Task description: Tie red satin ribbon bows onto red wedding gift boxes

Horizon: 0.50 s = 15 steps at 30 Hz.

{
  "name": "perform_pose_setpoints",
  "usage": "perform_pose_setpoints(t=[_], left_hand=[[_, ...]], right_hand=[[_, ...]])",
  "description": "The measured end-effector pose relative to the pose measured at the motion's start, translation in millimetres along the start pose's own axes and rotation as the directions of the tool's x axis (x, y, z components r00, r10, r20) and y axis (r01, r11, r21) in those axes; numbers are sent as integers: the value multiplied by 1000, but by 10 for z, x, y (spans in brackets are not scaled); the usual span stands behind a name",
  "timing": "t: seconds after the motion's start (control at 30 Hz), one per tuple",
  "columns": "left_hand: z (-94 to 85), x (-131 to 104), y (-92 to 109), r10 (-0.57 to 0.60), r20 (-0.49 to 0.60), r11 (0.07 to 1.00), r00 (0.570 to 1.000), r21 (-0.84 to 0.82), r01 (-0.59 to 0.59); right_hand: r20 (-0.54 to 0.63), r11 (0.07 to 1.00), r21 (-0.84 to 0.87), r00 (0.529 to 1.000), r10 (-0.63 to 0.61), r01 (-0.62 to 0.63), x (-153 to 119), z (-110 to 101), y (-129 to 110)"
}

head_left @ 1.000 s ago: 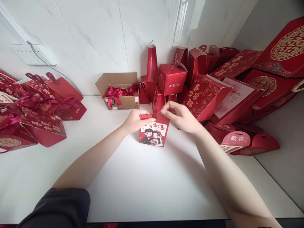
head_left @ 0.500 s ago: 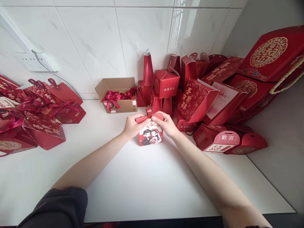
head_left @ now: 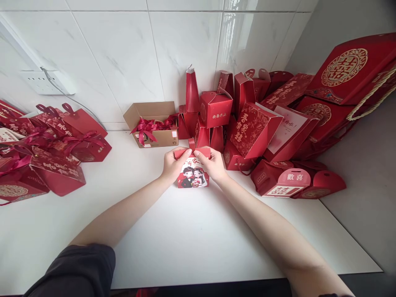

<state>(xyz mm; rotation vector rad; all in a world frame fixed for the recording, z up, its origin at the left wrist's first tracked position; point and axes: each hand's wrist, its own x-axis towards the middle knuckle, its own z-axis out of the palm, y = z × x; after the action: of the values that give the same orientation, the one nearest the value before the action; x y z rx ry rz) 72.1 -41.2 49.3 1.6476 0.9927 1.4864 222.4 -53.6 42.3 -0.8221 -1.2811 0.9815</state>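
A small red and white gift box (head_left: 193, 178) with a cartoon bride and groom on its front stands upright on the white table (head_left: 173, 243). My left hand (head_left: 173, 163) grips its top left edge, thumb pressed on the front. On the top right edge, my right hand (head_left: 213, 163) pinches in the same way. Both thumbs nearly meet at the middle of the red top flap. A red loop (head_left: 192, 143) sticks up from the top between my hands. The fingers behind the box are hidden.
Behind my hands stands an open cardboard box (head_left: 157, 139) of dark red ribbon bows. Red gift boxes (head_left: 253, 132) are stacked on the right, up to the grey side wall. More red boxes with ribbons (head_left: 58, 165) crowd the left. A wall socket (head_left: 46, 82) has a grey cable.
Both thumbs have shifted slightly up and along the top flap of the gift box. The red loop looks narrower from here. The view has moved slightly; the box stays in both hands.
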Motion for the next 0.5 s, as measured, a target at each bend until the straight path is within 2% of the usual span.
perform_pose_setpoints(t=[0.23,0.5], left_hand=[[-28,1,39,85,-30,989,996,124,-81],[-97,45,70,138,52,975,989,171,-145]], right_hand=[[-16,1000,18,1000,-3,3,-16,21,5],[24,1000,15,1000,8,-9,-2,5,-36]])
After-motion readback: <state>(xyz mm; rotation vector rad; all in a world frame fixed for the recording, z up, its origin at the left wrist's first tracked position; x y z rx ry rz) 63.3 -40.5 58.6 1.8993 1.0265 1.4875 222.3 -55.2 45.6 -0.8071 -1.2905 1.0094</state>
